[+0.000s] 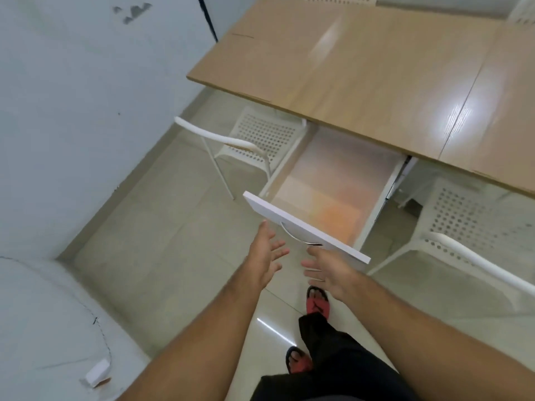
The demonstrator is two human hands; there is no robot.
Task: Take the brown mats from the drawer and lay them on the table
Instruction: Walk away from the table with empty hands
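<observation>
A white drawer (304,227) stands pulled out from under the light wooden table (362,68). Its inside looks pale with an orange-brown glow (333,204); I cannot tell whether mats lie there. My left hand (265,253) hovers open just in front of the drawer's front panel, near the metal handle (295,235). My right hand (327,270) is also open, fingers apart, below the panel's right end. Neither hand holds anything.
A white perforated chair (254,140) stands left of the drawer under the table, another chair (463,227) to the right. A white wall (86,111) lies to the left. My feet in red sandals (317,302) are on the tiled floor.
</observation>
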